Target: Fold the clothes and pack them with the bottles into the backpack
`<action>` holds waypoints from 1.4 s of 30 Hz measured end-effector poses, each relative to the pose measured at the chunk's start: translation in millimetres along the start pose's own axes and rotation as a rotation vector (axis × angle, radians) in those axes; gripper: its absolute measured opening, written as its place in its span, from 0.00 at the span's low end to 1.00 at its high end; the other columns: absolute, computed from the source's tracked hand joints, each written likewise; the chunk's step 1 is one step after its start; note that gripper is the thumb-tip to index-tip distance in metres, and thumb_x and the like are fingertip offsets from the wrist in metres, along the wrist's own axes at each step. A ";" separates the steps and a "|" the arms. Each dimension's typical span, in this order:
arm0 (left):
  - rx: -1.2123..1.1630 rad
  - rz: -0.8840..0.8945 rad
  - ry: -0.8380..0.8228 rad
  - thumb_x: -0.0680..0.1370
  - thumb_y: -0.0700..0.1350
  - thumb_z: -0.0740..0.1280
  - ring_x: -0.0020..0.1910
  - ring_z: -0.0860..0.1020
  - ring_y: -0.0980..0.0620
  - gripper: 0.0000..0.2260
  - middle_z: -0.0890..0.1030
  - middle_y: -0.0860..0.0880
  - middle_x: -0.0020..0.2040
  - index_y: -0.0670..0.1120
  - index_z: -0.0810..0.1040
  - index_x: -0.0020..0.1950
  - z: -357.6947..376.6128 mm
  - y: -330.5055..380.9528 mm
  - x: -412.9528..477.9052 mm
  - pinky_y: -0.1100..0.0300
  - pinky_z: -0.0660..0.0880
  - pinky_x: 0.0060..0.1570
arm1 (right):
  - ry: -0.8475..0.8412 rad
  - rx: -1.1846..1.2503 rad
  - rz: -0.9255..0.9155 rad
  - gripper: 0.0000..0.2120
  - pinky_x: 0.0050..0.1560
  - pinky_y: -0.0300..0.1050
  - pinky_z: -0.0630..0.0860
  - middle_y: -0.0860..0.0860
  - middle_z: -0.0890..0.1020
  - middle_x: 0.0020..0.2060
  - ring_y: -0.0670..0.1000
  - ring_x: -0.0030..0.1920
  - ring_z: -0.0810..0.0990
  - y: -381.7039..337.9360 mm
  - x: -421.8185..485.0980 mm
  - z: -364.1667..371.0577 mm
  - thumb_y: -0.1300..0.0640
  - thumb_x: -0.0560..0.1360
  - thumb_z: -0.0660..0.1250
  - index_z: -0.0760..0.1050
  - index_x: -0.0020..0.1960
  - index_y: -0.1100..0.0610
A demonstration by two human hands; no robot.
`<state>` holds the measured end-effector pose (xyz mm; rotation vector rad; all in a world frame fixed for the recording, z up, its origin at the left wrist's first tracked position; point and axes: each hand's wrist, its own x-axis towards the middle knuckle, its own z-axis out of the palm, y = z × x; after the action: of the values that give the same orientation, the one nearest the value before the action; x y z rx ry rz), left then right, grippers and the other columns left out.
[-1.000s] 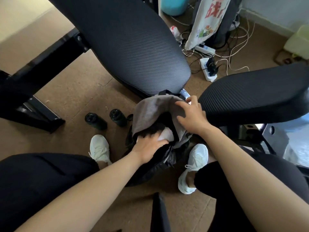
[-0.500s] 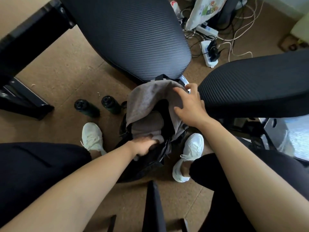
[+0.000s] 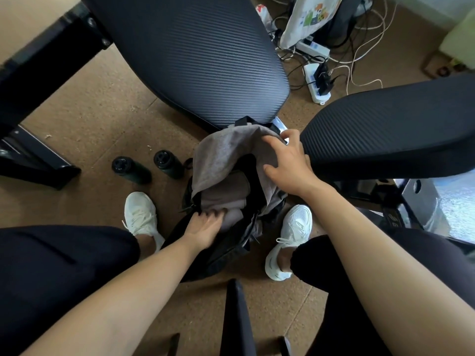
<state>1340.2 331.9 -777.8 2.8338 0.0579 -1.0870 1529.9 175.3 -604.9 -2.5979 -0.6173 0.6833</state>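
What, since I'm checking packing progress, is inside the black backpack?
A folded taupe cloth fills the black backpack's mouth under the left hand; the right hand holds its grey flap open. Anything beneath the cloth is covered. Both dark bottles sit outside.

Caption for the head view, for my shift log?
Left hand on folded clothes inside the backpack, right hand gripping grey fabric at its mouth; two bottles stand on the floor.
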 end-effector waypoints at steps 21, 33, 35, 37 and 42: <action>-0.262 0.116 0.107 0.79 0.49 0.66 0.71 0.70 0.41 0.26 0.70 0.45 0.73 0.53 0.67 0.77 -29.4 2.3 16.3 0.48 0.70 0.66 | 0.043 -0.060 0.046 0.25 0.69 0.56 0.60 0.54 0.61 0.68 0.60 0.69 0.61 -9.3 -0.9 2.8 0.52 0.78 0.68 0.69 0.74 0.46; -0.757 -0.221 0.807 0.73 0.54 0.64 0.34 0.78 0.50 0.09 0.76 0.57 0.32 0.51 0.78 0.39 -71.6 -78.0 -62.7 0.55 0.72 0.35 | 0.250 -0.123 -0.292 0.14 0.62 0.58 0.63 0.52 0.71 0.63 0.58 0.65 0.63 -73.3 -3.2 29.0 0.53 0.74 0.70 0.77 0.58 0.51; -0.847 -0.360 0.710 0.78 0.52 0.65 0.39 0.79 0.49 0.07 0.79 0.55 0.36 0.52 0.78 0.43 -71.7 -101.5 -54.9 0.54 0.72 0.38 | 0.109 -0.157 -0.433 0.19 0.61 0.57 0.64 0.50 0.73 0.66 0.57 0.67 0.65 -84.4 -3.0 44.5 0.54 0.73 0.71 0.77 0.64 0.50; -0.856 -0.418 0.594 0.81 0.51 0.65 0.48 0.80 0.49 0.05 0.82 0.53 0.47 0.53 0.80 0.51 -67.5 -123.7 -41.7 0.53 0.75 0.44 | 0.006 -0.210 -0.506 0.23 0.64 0.60 0.66 0.49 0.74 0.69 0.57 0.71 0.66 -89.4 -0.8 60.5 0.54 0.72 0.70 0.77 0.68 0.49; -0.730 -0.467 0.453 0.81 0.49 0.68 0.66 0.74 0.42 0.19 0.74 0.47 0.67 0.50 0.71 0.72 -62.0 -163.0 1.5 0.46 0.75 0.57 | -0.055 -0.390 -0.444 0.26 0.72 0.62 0.58 0.48 0.71 0.74 0.56 0.77 0.59 -83.9 8.1 80.2 0.49 0.74 0.69 0.73 0.72 0.46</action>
<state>1370.6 500.9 -746.8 2.3433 0.9685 -0.3144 1467.1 268.8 -634.0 -2.6349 -1.4124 0.5276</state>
